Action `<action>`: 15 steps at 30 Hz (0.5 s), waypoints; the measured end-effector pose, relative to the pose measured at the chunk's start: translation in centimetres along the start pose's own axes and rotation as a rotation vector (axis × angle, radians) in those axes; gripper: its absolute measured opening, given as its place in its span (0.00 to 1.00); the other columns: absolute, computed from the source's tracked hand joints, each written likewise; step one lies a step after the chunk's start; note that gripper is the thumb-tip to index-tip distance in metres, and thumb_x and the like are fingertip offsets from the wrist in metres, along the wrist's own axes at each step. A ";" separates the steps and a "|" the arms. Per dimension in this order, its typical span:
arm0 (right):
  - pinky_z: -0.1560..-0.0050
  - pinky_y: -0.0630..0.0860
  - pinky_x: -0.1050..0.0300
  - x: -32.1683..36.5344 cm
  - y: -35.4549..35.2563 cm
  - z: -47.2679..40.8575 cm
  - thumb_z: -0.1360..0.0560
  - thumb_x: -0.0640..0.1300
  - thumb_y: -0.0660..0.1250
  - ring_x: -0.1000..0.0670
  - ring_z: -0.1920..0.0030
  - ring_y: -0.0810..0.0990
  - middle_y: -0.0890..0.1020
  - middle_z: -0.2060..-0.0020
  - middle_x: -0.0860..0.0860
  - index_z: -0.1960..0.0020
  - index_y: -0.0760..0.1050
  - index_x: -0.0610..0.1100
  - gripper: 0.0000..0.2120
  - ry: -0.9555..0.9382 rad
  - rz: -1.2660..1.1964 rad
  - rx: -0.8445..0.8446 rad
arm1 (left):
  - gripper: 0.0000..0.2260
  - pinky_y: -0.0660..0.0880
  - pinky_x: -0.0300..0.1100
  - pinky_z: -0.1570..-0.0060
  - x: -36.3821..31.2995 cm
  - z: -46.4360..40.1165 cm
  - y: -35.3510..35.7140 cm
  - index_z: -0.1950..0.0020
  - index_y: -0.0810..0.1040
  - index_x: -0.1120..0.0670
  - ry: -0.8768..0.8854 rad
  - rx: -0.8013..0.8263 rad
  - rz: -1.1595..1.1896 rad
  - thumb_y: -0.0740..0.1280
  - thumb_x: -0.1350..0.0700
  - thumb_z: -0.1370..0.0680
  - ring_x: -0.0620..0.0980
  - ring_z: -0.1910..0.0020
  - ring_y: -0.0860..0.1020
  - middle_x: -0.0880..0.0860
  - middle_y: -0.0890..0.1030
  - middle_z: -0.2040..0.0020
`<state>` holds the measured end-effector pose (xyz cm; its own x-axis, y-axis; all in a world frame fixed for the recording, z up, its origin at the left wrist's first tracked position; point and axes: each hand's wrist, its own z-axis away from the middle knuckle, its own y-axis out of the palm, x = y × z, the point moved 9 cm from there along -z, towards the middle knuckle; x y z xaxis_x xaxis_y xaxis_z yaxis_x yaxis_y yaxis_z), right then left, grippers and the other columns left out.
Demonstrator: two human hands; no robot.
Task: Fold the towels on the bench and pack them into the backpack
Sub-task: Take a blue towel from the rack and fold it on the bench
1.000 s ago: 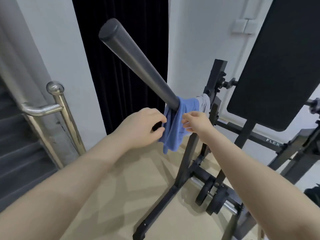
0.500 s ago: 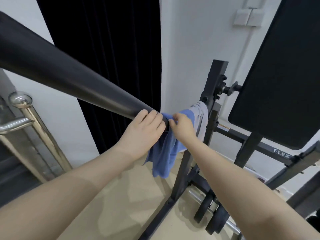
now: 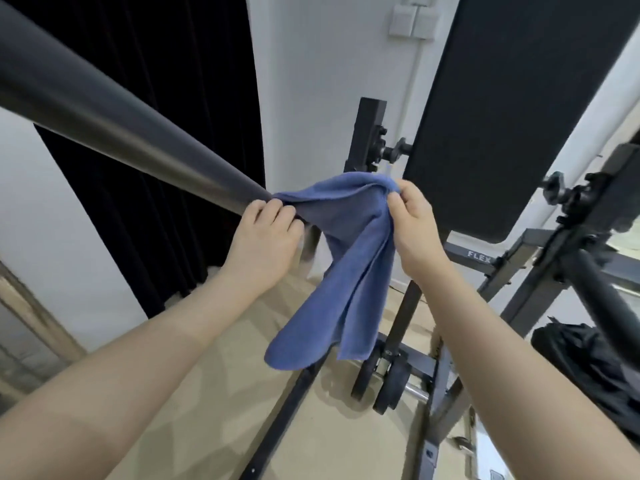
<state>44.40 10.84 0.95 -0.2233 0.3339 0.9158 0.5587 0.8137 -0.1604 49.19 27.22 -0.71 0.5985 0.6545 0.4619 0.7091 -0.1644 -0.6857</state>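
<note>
A blue towel [image 3: 349,271] hangs between my two hands in front of the bench frame. My left hand [image 3: 266,237] pinches one top corner of it, right beside the end of the thick dark bar [image 3: 114,129]. My right hand [image 3: 412,223] pinches the other top edge, lifted up near the black upright post [image 3: 367,133]. The lower part of the towel dangles loose toward the floor. A black bag-like bundle [image 3: 588,368] lies at the lower right, partly cut off by the frame edge. The grey towel seen before is hidden.
The black padded backrest [image 3: 519,109] of the bench tilts up at the right. Black frame legs, wheels [image 3: 391,382] and a chrome rod stand on the beige floor. A dark curtain [image 3: 166,98] hangs at the left, with a steel handrail at the far left.
The blue towel has come off the bar: my right hand has pulled its edge up and to the right, spreading it between both hands. The camera has moved closer.
</note>
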 end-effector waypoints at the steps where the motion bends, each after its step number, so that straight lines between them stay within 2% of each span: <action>1: 0.58 0.71 0.72 -0.7 -0.5 1.3 0.20 0.38 0.53 0.64 0.59 0.75 0.77 0.57 0.55 0.52 0.73 0.46 0.11 0.026 0.038 0.006 | 0.09 0.66 0.46 0.58 -0.4 0.4 -0.5 0.63 0.77 0.57 -0.011 -0.002 0.094 0.58 0.62 0.31 0.56 0.63 0.76 0.54 0.78 0.64; 4: 0.60 0.71 0.70 -3.2 -1.0 6.5 0.20 0.38 0.56 0.63 0.62 0.74 0.78 0.61 0.55 0.57 0.75 0.48 0.12 0.139 0.170 0.096 | 0.12 0.69 0.44 0.71 -1.7 2.2 -2.4 0.62 0.78 0.59 -0.054 0.006 0.389 0.55 0.60 0.30 0.56 0.69 0.77 0.56 0.79 0.64; 5: 0.61 0.69 0.67 -4.0 -0.5 8.5 0.21 0.38 0.56 0.61 0.64 0.73 0.76 0.64 0.54 0.59 0.74 0.45 0.12 0.185 0.251 0.169 | 0.12 0.68 0.44 0.72 -2.4 3.1 -2.7 0.59 0.78 0.61 -0.074 0.062 0.492 0.55 0.60 0.28 0.58 0.67 0.78 0.57 0.78 0.61; 7: 0.59 0.67 0.58 -5.8 0.6 12.8 0.21 0.37 0.57 0.54 0.63 0.71 0.75 0.65 0.45 0.58 0.74 0.37 0.10 0.275 0.373 0.303 | 0.10 0.65 0.45 0.67 -4.5 5.5 -1.8 0.51 0.76 0.60 -0.098 0.265 0.661 0.56 0.59 0.23 0.60 0.57 0.77 0.56 0.77 0.52; 9: 0.55 0.68 0.55 -6.8 1.0 16.9 0.21 0.37 0.57 0.50 0.58 0.72 0.76 0.60 0.39 0.52 0.74 0.33 0.10 0.342 0.372 0.343 | 0.09 0.66 0.46 0.62 -7.7 8.4 -1.4 0.47 0.73 0.59 -0.054 0.404 0.805 0.57 0.59 0.23 0.59 0.52 0.75 0.56 0.75 0.48; 12: 0.55 0.68 0.55 -7.0 -0.5 22.4 0.21 0.38 0.58 0.48 0.58 0.73 0.77 0.59 0.38 0.52 0.75 0.34 0.09 0.434 0.363 0.302 | 0.09 0.72 0.49 0.58 -11.9 12.5 -1.9 0.45 0.72 0.57 0.009 0.464 0.922 0.60 0.56 0.24 0.58 0.51 0.75 0.55 0.74 0.47; 15: 0.59 0.66 0.55 -6.6 -3.0 26.8 0.22 0.40 0.59 0.48 0.61 0.72 0.75 0.63 0.39 0.55 0.74 0.34 0.10 0.484 0.452 0.275 | 0.12 0.74 0.51 0.53 -16.4 15.5 -3.2 0.44 0.72 0.55 0.078 0.552 1.055 0.64 0.52 0.25 0.56 0.50 0.75 0.53 0.74 0.47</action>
<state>22.79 18.94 -14.44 0.3973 0.4701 0.7881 0.2774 0.7571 -0.5914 31.33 28.42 -14.87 0.8245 0.3369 -0.4546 -0.3906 -0.2424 -0.8881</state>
